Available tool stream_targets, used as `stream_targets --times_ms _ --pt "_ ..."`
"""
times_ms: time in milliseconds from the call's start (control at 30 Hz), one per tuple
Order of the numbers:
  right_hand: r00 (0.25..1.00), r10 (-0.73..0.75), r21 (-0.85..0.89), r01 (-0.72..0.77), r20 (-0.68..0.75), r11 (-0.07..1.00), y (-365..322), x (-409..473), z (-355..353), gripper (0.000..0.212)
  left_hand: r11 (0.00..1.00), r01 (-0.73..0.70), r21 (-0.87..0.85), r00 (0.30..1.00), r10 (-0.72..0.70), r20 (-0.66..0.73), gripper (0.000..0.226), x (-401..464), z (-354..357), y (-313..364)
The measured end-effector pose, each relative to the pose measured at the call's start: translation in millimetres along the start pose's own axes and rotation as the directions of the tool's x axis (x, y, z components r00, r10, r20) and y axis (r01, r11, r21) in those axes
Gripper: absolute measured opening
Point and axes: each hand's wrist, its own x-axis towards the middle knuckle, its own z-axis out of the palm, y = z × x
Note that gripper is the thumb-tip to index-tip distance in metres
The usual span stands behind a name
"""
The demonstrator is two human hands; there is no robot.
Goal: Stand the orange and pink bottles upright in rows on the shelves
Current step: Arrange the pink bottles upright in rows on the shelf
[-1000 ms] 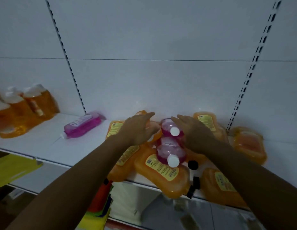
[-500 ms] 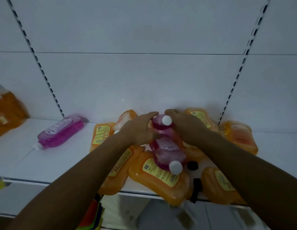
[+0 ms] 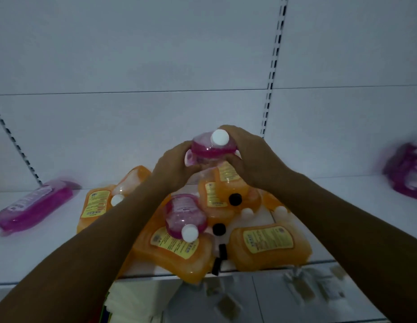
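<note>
Orange bottles (image 3: 177, 250) lie heaped at six o'clock on the shelf (image 3: 39, 241); above them our left hand (image 3: 173, 166) and right hand (image 3: 254, 159) wrap a pink bottle (image 3: 208, 150), white cap at twelve o'clock. We should keep it level and set it on bare shelf towards nine o'clock.

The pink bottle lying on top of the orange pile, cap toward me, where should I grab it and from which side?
Grip the pink bottle around its wide body behind the white cap, coming down from above. It lies on its side atop an orange bottle, so its upper flanks look exposed.
</note>
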Motion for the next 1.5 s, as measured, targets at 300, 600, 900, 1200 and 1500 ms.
stream_targets --times_ms 300,600,900,1200,1500 --pt "0.98 0.174 -0.038 -0.178 -0.099 0.983 69.5 -80.9 -99.0 0.067 0.981 -0.132 -0.14 0.976 0.154 0.155 0.056 27.0 107.5 104.4" --pt "0.888 0.43 -0.034 -0.441 -0.164 0.897 154.8 -186.7 -175.0 0.059 0.944 -0.161 -0.287 0.904 0.258 0.342 0.044 34.9 260.8 198.5" --pt "0.701 0.645 -0.127 -0.701 -0.303 0.702 235.5 -243.9 -223.0 0.057 0.882 -0.167 -0.44 0.761 0.399 0.511 0.046 64.3 389.5 267.2" --pt "0.641 0.7 -0.268 -0.768 -0.317 0.582 312.3 -229.9 -227.6 0.056 0.856 -0.122 -0.503 0.716 0.427 0.553 0.064 113.1 469.7 268.0" --pt "0.612 0.702 -0.236 -0.789 -0.363 0.567 335.2 -220.5 -216.4 0.064 0.884 -0.118 -0.453 0.694 0.4 0.599 0.052 128.2 484.1 269.9"
